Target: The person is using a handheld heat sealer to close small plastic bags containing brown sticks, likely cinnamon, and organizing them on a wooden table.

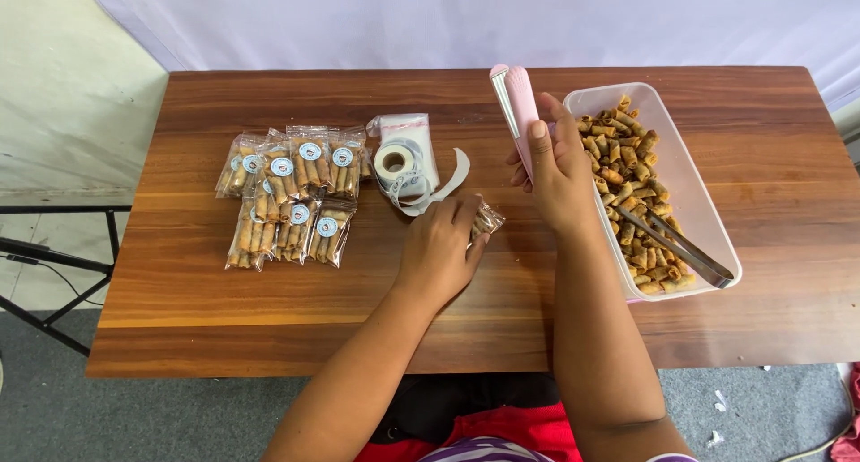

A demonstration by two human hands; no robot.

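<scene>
My right hand (557, 166) grips a pink handheld bag sealer (517, 106), held upright above the table with its jaws pointing away from me. My left hand (441, 245) rests on the table and holds a small clear packet of rolled snacks (488, 220), whose end sticks out past my fingers. The sealer is a short way above and to the right of that packet, apart from it.
A clear plastic tub (690, 158) of rolled snacks with metal tongs (674, 245) in it stands at the right. Several filled, stickered packets (288, 193) lie at the left. A roll of stickers (394, 162) with a loose paper tail sits on a pack of bags mid-table. The wooden table (269, 328) ends near me.
</scene>
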